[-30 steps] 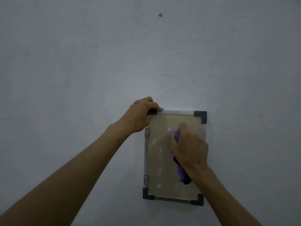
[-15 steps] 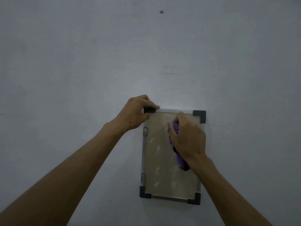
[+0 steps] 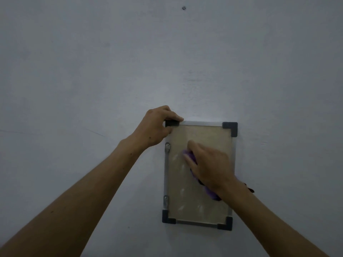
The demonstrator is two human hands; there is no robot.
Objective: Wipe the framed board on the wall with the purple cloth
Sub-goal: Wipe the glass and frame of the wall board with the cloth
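Slid leftward and down across the framed board [image 3: 187,204] since a second ago: right hand [image 3: 209,164], clutching soft, limp purple cloth [image 3: 210,193] at mid-panel. Left hand [image 3: 157,127] clamped on board's top-left corner, steadying light, rigid frame against wall [image 3: 92,71].

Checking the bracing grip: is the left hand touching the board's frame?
Touching. The head view shows the left hand gripping the top-left corner of the framed board, fingers curled over the dark corner piece with no gap.
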